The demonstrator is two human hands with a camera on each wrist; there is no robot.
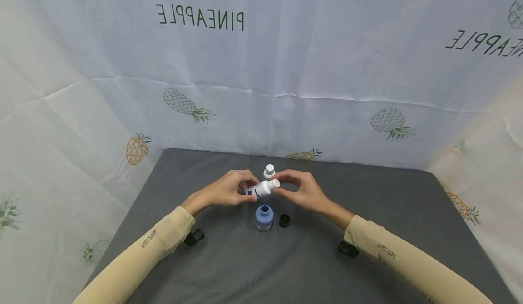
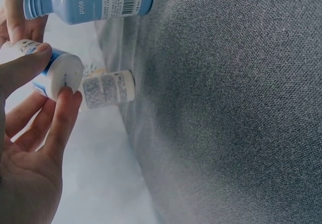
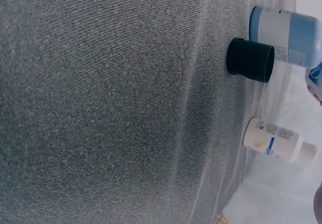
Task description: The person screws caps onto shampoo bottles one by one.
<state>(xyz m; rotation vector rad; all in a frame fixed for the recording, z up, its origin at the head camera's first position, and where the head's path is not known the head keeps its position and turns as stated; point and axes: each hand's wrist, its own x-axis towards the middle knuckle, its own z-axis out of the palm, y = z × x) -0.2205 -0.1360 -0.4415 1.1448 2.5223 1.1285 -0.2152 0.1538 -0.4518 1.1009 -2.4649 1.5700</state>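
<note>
My left hand [image 1: 234,188] grips a small white bottle [image 1: 258,189] with a blue-marked label, tilted so its cap end points right. In the left wrist view the thumb and fingertips hold this bottle near its base [image 2: 67,77]. At the other end, the thumb and fingers of my right hand [image 1: 301,188] pinch its white cap [image 1: 273,184]. Below the hands stands an uncapped blue bottle [image 1: 264,219], its neck open. A black cap [image 1: 284,220] sits just right of it. Only a sliver of my right hand [image 3: 318,204] shows in the right wrist view.
A second white bottle [image 3: 274,139], its cap on, stands upright behind the hands. Dark grey cloth [image 1: 367,231] covers the table. A pale curtain [image 1: 269,59] with pineapple prints hangs behind and along both sides.
</note>
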